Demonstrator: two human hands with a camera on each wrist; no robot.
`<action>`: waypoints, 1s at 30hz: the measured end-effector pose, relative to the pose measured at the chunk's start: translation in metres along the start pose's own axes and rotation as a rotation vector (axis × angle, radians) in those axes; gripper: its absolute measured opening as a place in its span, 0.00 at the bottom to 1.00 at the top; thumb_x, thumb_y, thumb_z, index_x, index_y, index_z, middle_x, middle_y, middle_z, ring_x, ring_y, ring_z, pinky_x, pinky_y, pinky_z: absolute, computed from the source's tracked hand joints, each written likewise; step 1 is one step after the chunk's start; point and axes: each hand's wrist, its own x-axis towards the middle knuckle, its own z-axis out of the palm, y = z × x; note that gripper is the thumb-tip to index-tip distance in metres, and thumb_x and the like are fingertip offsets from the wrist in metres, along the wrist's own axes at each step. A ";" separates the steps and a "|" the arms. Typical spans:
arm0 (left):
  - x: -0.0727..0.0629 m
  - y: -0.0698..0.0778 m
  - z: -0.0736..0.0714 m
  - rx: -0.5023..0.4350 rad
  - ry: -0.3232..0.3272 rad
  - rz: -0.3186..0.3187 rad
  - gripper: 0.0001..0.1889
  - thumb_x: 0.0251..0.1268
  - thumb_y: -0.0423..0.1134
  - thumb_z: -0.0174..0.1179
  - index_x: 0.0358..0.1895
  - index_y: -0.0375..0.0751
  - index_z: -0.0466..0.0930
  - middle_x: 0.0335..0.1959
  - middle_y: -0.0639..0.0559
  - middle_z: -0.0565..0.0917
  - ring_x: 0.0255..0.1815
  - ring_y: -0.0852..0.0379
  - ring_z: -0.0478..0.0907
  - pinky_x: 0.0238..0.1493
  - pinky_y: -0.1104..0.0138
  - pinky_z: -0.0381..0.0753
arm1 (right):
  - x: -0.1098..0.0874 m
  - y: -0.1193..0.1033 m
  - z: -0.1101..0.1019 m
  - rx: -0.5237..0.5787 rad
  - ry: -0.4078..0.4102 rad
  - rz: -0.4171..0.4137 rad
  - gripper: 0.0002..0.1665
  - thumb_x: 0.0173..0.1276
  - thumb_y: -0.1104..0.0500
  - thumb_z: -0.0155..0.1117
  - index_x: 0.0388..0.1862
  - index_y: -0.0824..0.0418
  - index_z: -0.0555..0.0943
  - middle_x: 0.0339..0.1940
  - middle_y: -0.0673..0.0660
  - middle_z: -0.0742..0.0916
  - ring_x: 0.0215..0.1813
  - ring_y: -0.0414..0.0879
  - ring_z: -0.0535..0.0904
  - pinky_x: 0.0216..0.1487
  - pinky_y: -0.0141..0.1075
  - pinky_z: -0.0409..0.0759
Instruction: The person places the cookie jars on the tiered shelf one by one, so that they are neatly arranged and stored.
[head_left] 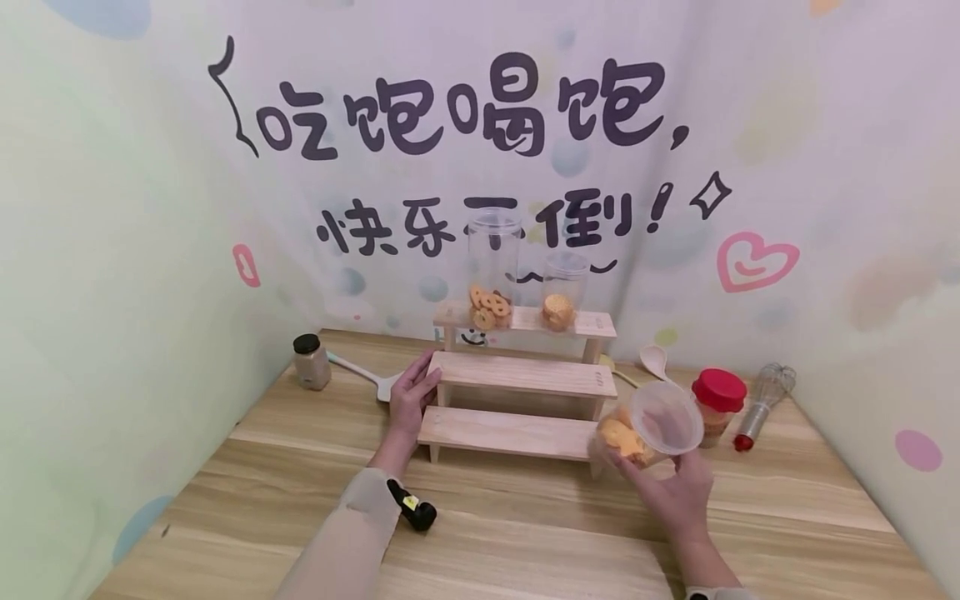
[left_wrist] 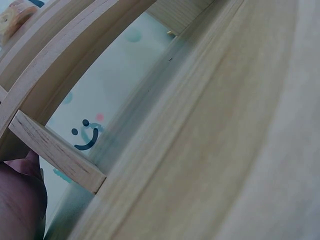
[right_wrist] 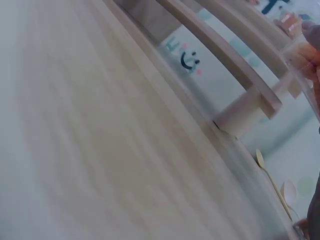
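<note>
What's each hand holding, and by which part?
The right hand holds the clear jar of orange snacks by its side wall; the left hand grips the wooden rack by the left end of its middle shelf.

A kitchen-like corner: behind the 3-step wooden rack, a printed backdrop bears Chinese lettering about eating and drinking; left of the rack lies a white spatula, right of it a whisk and red-lidded jar.
</note>
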 end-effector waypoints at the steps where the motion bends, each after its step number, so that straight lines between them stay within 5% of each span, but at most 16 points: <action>1: 0.000 0.000 0.000 -0.001 -0.001 0.000 0.27 0.69 0.34 0.62 0.71 0.35 0.71 0.69 0.40 0.73 0.62 0.60 0.77 0.57 0.70 0.77 | -0.003 0.003 0.005 0.005 0.000 -0.035 0.50 0.30 0.72 0.85 0.58 0.79 0.75 0.52 0.64 0.85 0.57 0.30 0.77 0.55 0.20 0.73; 7: -0.001 -0.001 -0.003 0.009 -0.008 0.003 0.27 0.70 0.34 0.62 0.71 0.36 0.71 0.70 0.40 0.73 0.65 0.57 0.75 0.56 0.72 0.77 | -0.028 0.000 0.049 0.070 -0.070 -0.225 0.51 0.47 0.38 0.83 0.56 0.76 0.78 0.49 0.62 0.87 0.56 0.34 0.79 0.59 0.23 0.72; 12: 0.000 -0.002 -0.003 -0.015 -0.011 -0.001 0.26 0.71 0.32 0.61 0.71 0.35 0.71 0.70 0.40 0.73 0.62 0.61 0.77 0.55 0.72 0.77 | -0.030 -0.047 0.083 0.232 -0.223 -0.281 0.53 0.37 0.53 0.90 0.61 0.74 0.75 0.49 0.61 0.87 0.51 0.46 0.83 0.60 0.28 0.74; 17: 0.002 -0.002 -0.003 -0.037 -0.007 0.005 0.27 0.70 0.31 0.60 0.71 0.31 0.70 0.70 0.38 0.72 0.60 0.63 0.77 0.54 0.73 0.77 | -0.022 -0.080 0.112 0.311 -0.277 -0.284 0.53 0.35 0.60 0.90 0.62 0.71 0.75 0.50 0.60 0.86 0.51 0.50 0.84 0.59 0.30 0.76; 30: 0.003 -0.005 -0.003 -0.042 0.003 0.003 0.28 0.68 0.31 0.61 0.71 0.30 0.69 0.70 0.38 0.72 0.63 0.58 0.75 0.55 0.73 0.77 | -0.020 -0.085 0.136 0.330 -0.238 -0.286 0.50 0.41 0.55 0.88 0.62 0.72 0.74 0.51 0.63 0.86 0.52 0.51 0.83 0.62 0.30 0.73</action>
